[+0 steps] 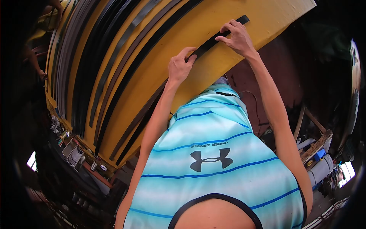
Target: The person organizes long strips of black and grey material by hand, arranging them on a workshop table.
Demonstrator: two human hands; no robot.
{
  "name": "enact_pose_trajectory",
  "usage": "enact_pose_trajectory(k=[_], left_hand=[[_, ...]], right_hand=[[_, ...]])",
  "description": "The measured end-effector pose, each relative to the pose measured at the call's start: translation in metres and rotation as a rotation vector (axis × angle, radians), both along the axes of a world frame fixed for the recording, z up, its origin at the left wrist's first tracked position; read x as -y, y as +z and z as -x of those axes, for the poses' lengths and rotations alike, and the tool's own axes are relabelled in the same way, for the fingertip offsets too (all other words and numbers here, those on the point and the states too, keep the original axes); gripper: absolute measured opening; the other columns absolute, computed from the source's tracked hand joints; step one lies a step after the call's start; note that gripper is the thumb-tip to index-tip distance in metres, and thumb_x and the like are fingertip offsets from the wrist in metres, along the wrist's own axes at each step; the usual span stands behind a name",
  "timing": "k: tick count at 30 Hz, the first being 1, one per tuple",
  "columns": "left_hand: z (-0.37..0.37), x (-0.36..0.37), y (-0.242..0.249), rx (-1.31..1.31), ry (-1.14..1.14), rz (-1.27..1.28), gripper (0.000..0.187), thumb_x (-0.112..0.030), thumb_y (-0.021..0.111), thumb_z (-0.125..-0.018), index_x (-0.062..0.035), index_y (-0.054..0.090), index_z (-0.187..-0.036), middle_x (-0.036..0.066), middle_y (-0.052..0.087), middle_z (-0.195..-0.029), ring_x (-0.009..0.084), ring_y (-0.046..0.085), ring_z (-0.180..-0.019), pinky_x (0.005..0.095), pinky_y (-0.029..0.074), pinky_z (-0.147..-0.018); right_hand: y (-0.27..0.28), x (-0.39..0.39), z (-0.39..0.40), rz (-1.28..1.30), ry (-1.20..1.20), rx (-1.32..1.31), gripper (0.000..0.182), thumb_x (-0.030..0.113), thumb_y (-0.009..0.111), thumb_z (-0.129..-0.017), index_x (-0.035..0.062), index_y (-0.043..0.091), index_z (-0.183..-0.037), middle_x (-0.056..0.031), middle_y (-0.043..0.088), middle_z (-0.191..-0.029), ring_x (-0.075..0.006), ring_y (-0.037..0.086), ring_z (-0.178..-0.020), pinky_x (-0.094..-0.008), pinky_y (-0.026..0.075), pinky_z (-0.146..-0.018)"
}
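A flat black strap (pixel 207 47), like leather, lies along the near edge of the yellow table (pixel 272 17). My left hand (pixel 181 65) pinches it between thumb and fingers near its lower end. Farther along, my right hand (pixel 237 38) has its curled fingers at the far edge and its thumb on the near side, gripping it lightly. The strap's far end sticks out beyond the right hand. Left of my hands, a long black strap (pixel 143 57) and a brown strap (pixel 120 70) run side by side. Another dark strap passes behind my left forearm.
Several more black and grey straps (pixel 70 45) cover the table's far side. Another person's hand (pixel 42 74) touches that far edge. Cluttered shelves (pixel 74 152) stand below the table at left. A wooden frame (pixel 316 145) with a blue item is at right.
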State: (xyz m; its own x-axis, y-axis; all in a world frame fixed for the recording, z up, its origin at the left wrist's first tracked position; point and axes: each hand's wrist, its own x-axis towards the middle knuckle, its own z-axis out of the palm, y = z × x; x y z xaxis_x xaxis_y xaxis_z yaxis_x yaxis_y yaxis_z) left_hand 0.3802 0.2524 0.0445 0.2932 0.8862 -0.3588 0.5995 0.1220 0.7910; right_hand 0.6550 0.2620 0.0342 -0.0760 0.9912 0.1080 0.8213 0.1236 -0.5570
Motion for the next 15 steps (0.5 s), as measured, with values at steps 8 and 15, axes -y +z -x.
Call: enact_pose_trajectory(k=[8, 15], left_hand=[[0.002, 0.014, -0.004, 0.056, -0.042, -0.199, 0.029, -0.019, 0.074, -0.092, -0.0148, 0.073, -0.121, 0.007, 0.077, -0.099, 0.0198, 0.072, -0.078, 0.0299, 0.055, -0.07], [-0.003, 0.019, -0.007, 0.11, 0.001, -0.319, 0.027, -0.019, 0.074, -0.09, -0.0183, 0.074, -0.116, 0.011, 0.076, -0.097, 0.031, 0.073, -0.08, 0.0361, 0.058, -0.07]], right_hand=[[0.013, -0.004, 0.002, 0.082, -0.035, -0.012, 0.039, 0.037, 0.085, -0.078, 0.005, 0.069, -0.093, -0.0064, 0.062, -0.096, -0.0273, 0.057, -0.099, -0.0387, 0.046, -0.09], [0.022, -0.006, 0.003, 0.132, -0.054, -0.025, 0.036, 0.031, 0.088, -0.075, 0.0046, 0.069, -0.09, -0.0058, 0.061, -0.091, -0.0255, 0.057, -0.095, -0.0369, 0.047, -0.086]])
